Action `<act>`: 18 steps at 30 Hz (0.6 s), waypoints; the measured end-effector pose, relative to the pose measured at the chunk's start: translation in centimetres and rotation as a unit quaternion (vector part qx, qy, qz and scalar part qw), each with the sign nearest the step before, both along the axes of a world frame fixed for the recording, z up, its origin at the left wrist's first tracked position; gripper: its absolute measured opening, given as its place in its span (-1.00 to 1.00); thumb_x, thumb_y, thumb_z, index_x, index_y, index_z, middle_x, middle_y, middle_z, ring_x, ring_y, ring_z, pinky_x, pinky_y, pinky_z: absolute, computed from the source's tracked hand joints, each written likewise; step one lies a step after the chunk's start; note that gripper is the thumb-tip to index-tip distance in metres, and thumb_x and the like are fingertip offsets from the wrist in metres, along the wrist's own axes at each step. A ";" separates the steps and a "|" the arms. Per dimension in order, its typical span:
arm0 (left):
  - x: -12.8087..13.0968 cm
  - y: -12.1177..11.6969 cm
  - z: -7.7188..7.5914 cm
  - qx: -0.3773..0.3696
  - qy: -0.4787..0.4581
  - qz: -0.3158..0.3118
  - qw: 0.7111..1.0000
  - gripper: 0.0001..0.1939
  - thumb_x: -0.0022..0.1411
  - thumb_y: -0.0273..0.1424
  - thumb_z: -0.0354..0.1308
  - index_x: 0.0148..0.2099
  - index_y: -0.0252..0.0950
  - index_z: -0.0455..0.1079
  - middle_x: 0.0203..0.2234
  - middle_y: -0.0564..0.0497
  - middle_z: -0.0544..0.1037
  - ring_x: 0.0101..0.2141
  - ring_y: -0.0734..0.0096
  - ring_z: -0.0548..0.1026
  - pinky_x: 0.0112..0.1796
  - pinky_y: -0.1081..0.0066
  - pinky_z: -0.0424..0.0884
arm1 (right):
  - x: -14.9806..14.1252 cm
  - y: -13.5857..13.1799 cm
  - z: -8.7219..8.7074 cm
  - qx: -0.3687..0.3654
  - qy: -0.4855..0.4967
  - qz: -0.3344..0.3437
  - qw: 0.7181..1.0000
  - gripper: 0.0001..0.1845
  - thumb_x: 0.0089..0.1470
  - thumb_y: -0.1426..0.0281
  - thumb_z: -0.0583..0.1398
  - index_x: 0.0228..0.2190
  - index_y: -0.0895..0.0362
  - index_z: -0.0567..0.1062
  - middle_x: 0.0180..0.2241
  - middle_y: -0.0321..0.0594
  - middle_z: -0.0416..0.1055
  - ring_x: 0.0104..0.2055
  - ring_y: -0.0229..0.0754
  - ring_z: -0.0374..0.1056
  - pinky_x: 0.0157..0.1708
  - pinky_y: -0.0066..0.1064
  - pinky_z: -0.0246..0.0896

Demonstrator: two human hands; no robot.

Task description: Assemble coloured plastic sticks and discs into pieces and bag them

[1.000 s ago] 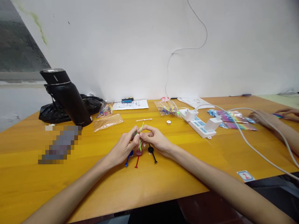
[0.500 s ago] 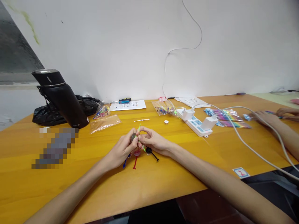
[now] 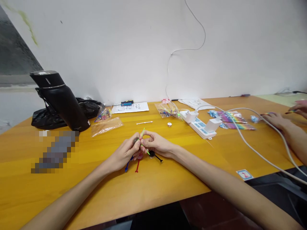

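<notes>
My left hand (image 3: 125, 152) and my right hand (image 3: 160, 145) meet above the table, fingers closed in pinches. Between the left fingers sits a small dark round piece (image 3: 136, 140). The right thumb and fingertips grip a thin bright-green plastic stick (image 3: 143, 131), which slants across in front of the left fingertips. Whether stick and round piece are joined cannot be seen. Just beneath the hands lie a blue stick (image 3: 126, 167), a red stick (image 3: 137, 166) and a black stick with a round black part (image 3: 158, 157), their upper ends partly hidden by my fingers.
Beyond my hands are a white stick (image 3: 144, 122), a small white round piece (image 3: 169, 124) and bags of coloured parts (image 3: 168, 110). A black bottle (image 3: 63, 102) stands left. A power strip (image 3: 199, 125) with cables lies right, near rainbow-coloured pens (image 3: 236, 119) and another person's hand (image 3: 275, 120).
The view has shifted slightly. My hands keep their grips, and the green stick has turned only a little. At the right, the other person's hands have moved farther apart.
</notes>
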State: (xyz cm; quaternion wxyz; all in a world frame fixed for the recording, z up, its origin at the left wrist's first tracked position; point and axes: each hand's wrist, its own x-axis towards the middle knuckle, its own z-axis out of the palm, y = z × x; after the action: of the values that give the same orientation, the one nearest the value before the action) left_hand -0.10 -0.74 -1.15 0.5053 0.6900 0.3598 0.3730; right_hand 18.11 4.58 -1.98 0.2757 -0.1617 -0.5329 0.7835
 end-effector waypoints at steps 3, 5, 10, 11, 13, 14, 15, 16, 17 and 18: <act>0.0 0.1 -0.1 -0.025 -0.035 -0.013 0.999 -0.69 0.44 -0.09 -0.09 -0.19 -0.23 0.19 -0.44 0.10 0.34 -0.51 0.55 0.23 -0.47 0.49 0.24 | 0.1 -0.1 0.0 0.000 0.004 0.003 1.000 -0.53 -0.04 0.16 0.43 -0.24 0.11 0.36 -0.50 -0.37 0.45 -0.49 -0.36 0.32 -0.38 -0.51 0.19; -0.1 0.3 -0.3 -0.057 -0.088 -0.019 0.994 -0.67 0.44 -0.08 -0.09 -0.23 -0.23 0.17 -0.48 0.14 0.25 -0.55 0.58 0.15 -0.51 0.52 0.20 | 0.2 -0.2 0.4 -0.004 0.020 -0.001 1.000 -0.56 -0.02 0.18 0.43 -0.26 0.10 0.36 -0.53 -0.40 0.41 -0.49 -0.37 0.28 -0.39 -0.52 0.15; -0.4 1.2 -0.1 -0.090 -0.187 0.018 0.978 -0.74 0.40 -0.15 -0.02 -0.26 -0.23 0.20 -0.50 0.16 0.13 -0.56 0.57 0.10 -0.55 0.55 0.18 | 0.7 0.0 2.3 0.114 0.020 -0.048 0.992 -0.68 0.11 0.14 0.33 -0.24 0.08 0.45 -0.50 -0.38 0.38 -0.43 -0.31 0.28 -0.30 -0.42 0.19; -0.4 1.4 0.1 -0.088 -0.195 0.033 0.976 -0.79 0.38 -0.20 0.00 -0.23 -0.23 0.22 -0.49 0.14 0.18 -0.55 0.55 0.15 -0.53 0.55 0.22 | 0.8 0.1 2.6 0.162 -0.001 -0.075 0.984 -0.69 0.13 0.13 0.30 -0.22 0.09 0.48 -0.47 -0.35 0.40 -0.39 -0.28 0.30 -0.26 -0.39 0.21; -0.5 1.7 0.4 -0.097 -0.207 0.073 0.971 -0.90 0.30 -0.32 0.05 -0.20 -0.23 0.26 -0.42 0.10 0.27 -0.51 0.55 0.21 -0.51 0.55 0.26 | 1.0 0.3 3.0 0.259 -0.051 -0.139 0.955 -0.73 0.19 0.15 0.25 -0.19 0.08 0.54 -0.36 -0.28 0.46 -0.29 -0.23 0.35 -0.16 -0.33 0.23; -0.6 1.8 0.6 -0.106 -0.214 0.095 0.966 -0.92 0.24 -0.38 0.07 -0.20 -0.24 0.27 -0.40 0.10 0.29 -0.51 0.57 0.22 -0.52 0.57 0.24 | 1.1 0.3 3.0 0.301 -0.074 -0.171 0.935 -0.74 0.22 0.18 0.22 -0.16 0.07 0.55 -0.31 -0.25 0.48 -0.25 -0.21 0.37 -0.12 -0.30 0.22; -0.7 2.0 0.7 -0.116 -0.222 0.115 0.961 -0.89 0.18 -0.43 0.08 -0.20 -0.23 0.27 -0.40 0.11 0.29 -0.53 0.59 0.19 -0.54 0.59 0.21 | 1.1 0.3 3.0 0.336 -0.093 -0.201 0.915 -0.75 0.25 0.21 0.19 -0.13 0.06 0.55 -0.28 -0.24 0.49 -0.22 -0.20 0.38 -0.08 -0.28 0.22; -0.8 2.2 0.8 -0.125 -0.227 0.128 0.957 -0.86 0.14 -0.45 0.09 -0.20 -0.23 0.26 -0.44 0.13 0.26 -0.56 0.61 0.16 -0.55 0.60 0.17 | 1.2 0.3 2.8 0.362 -0.107 -0.224 0.898 -0.76 0.27 0.24 0.17 -0.10 0.05 0.53 -0.26 -0.23 0.50 -0.20 -0.19 0.40 -0.06 -0.27 0.22; -1.0 2.3 0.8 -0.130 -0.228 0.135 0.955 -0.84 0.13 -0.46 0.10 -0.20 -0.23 0.25 -0.48 0.16 0.22 -0.59 0.63 0.11 -0.57 0.62 0.12 | 1.2 0.3 2.6 0.382 -0.117 -0.240 0.885 -0.76 0.28 0.26 0.16 -0.08 0.05 0.52 -0.26 -0.22 0.50 -0.19 -0.18 0.41 -0.05 -0.27 0.22; -1.1 2.5 0.8 -0.132 -0.223 0.139 0.956 -0.84 0.13 -0.45 0.10 -0.21 -0.22 0.24 -0.52 0.19 0.16 -0.61 0.63 0.06 -0.59 0.63 0.07 | 1.2 0.3 2.4 0.394 -0.123 -0.248 0.876 -0.77 0.29 0.27 0.15 -0.09 0.05 0.51 -0.27 -0.22 0.50 -0.20 -0.18 0.41 -0.05 -0.27 0.23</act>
State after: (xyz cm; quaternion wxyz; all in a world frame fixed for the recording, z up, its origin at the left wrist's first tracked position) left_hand -1.17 1.72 -0.39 0.6024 0.4597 0.3759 0.5334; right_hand 19.29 4.92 0.45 0.4338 -0.2616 -0.7697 0.3885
